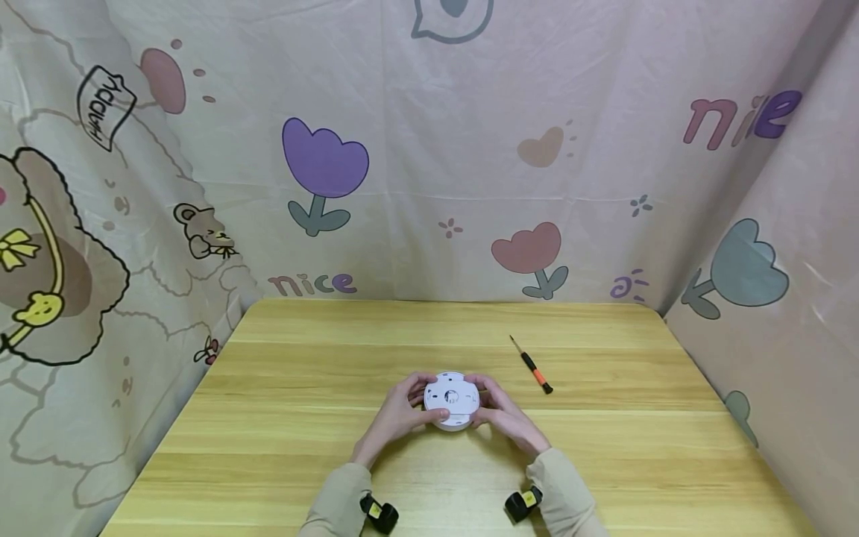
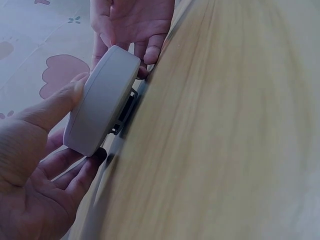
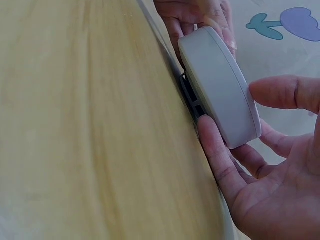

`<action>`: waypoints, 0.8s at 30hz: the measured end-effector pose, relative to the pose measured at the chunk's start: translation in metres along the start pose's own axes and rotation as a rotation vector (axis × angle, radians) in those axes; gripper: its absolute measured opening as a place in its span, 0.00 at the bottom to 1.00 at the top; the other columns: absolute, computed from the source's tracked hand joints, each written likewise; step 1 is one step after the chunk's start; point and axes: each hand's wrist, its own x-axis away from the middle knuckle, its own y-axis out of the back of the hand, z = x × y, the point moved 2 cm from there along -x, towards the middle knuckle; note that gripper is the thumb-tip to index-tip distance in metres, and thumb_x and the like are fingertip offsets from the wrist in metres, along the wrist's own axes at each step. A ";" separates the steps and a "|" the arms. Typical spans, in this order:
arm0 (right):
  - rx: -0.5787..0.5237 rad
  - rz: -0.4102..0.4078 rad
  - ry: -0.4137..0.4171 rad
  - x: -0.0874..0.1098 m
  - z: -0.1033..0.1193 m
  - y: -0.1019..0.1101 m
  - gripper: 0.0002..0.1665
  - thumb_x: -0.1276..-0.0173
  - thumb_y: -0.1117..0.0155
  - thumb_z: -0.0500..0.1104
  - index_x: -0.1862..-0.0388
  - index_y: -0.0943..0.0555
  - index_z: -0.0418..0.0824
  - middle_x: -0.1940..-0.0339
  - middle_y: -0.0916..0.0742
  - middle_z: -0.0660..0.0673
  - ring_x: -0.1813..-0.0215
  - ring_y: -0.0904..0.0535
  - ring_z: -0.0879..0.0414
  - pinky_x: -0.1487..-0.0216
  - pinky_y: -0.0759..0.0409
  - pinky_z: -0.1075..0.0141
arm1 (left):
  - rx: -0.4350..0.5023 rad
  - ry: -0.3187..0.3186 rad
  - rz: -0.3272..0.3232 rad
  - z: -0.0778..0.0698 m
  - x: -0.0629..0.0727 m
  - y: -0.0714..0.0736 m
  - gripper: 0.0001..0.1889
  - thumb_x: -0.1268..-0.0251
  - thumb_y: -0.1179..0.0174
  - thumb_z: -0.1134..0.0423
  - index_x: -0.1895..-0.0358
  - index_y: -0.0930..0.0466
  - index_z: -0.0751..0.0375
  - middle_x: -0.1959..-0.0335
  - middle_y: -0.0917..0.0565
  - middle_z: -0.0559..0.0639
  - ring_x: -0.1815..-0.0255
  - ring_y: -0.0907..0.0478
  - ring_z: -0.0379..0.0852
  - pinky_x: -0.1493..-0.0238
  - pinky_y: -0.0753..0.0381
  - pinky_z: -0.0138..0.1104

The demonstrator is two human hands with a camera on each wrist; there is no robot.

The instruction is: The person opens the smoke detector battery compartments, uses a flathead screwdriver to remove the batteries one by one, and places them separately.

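Observation:
A round white smoke detector [image 1: 461,403] is held between both hands over the middle of the table, its flat back with small slots facing up. My left hand [image 1: 401,412] grips its left side, with the thumb on the top face near the front edge and the fingers round the side and beneath. On the right side, my right hand [image 1: 502,415] holds the rim between thumb and fingers. Both wrist views show the detector's smooth side wall [image 2: 102,102] and a dark slotted part [image 3: 191,97] jutting from its underside, close over the tabletop.
A small screwdriver [image 1: 532,366] with a black and orange handle lies on the wooden table [image 1: 302,373], behind and right of the hands, its tip pointing away. Printed cloth [image 1: 429,149] hangs along the back and both sides. Each sleeve bears a black wrist camera [image 1: 379,513].

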 end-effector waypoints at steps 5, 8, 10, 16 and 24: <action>0.000 0.003 0.002 0.000 -0.001 0.000 0.43 0.38 0.40 0.30 0.24 0.41 0.33 0.32 0.31 0.25 0.48 0.25 0.54 0.53 0.16 0.68 | -0.003 -0.004 0.008 0.000 0.001 0.000 0.34 0.47 0.23 0.59 0.37 0.26 0.66 0.34 0.21 0.66 0.32 0.24 0.63 0.29 0.25 0.51; 0.001 0.004 0.003 0.000 -0.002 0.001 0.43 0.37 0.40 0.31 0.24 0.41 0.34 0.31 0.32 0.25 0.48 0.25 0.54 0.53 0.16 0.68 | -0.003 -0.009 0.009 0.001 0.000 0.000 0.34 0.46 0.24 0.59 0.37 0.26 0.66 0.34 0.21 0.66 0.32 0.24 0.63 0.29 0.25 0.51; 0.003 0.004 0.002 0.000 -0.002 0.001 0.42 0.37 0.40 0.31 0.23 0.41 0.34 0.31 0.32 0.25 0.48 0.25 0.54 0.53 0.16 0.68 | -0.002 -0.013 0.008 0.001 0.000 0.000 0.33 0.46 0.24 0.59 0.37 0.26 0.66 0.35 0.21 0.66 0.32 0.24 0.63 0.29 0.25 0.51; -0.006 0.007 0.002 0.000 -0.003 0.001 0.43 0.38 0.40 0.31 0.23 0.41 0.34 0.32 0.32 0.25 0.49 0.24 0.54 0.53 0.16 0.68 | -0.005 -0.025 0.007 0.001 0.001 0.000 0.33 0.46 0.24 0.59 0.37 0.25 0.66 0.35 0.21 0.65 0.33 0.24 0.62 0.30 0.24 0.49; -0.017 0.025 0.022 -0.001 -0.005 0.003 0.43 0.38 0.40 0.30 0.23 0.41 0.33 0.30 0.33 0.24 0.49 0.24 0.55 0.53 0.16 0.69 | 0.004 -0.011 0.004 0.001 0.001 0.001 0.33 0.45 0.24 0.58 0.37 0.25 0.66 0.35 0.21 0.64 0.33 0.23 0.62 0.30 0.23 0.48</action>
